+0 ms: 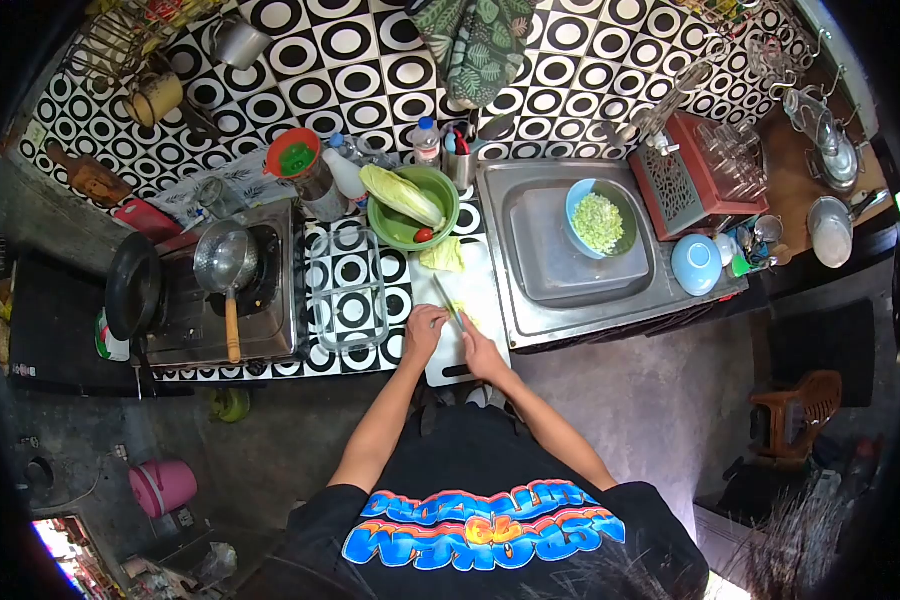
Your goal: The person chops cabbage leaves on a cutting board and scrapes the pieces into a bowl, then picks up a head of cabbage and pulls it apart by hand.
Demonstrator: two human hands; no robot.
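Tiled counter [398, 290], b/w ring pattern, runs along wall. On it, L to R: gas stove [175, 335]; rect. clear glass dish [381, 305]; white board [487, 275], long side twd person, w/ pale leaf [442, 254] nr its far end; green bowl [450, 225] just past that end; blue-cap bottle [427, 148] & metal utensil holder [458, 168] farther back, nr wall; steel sink [496, 240] at R, w/ light-blue bowl [575, 225] in basin, plus upside-down blue bowl [697, 266] nr sink's R edge.
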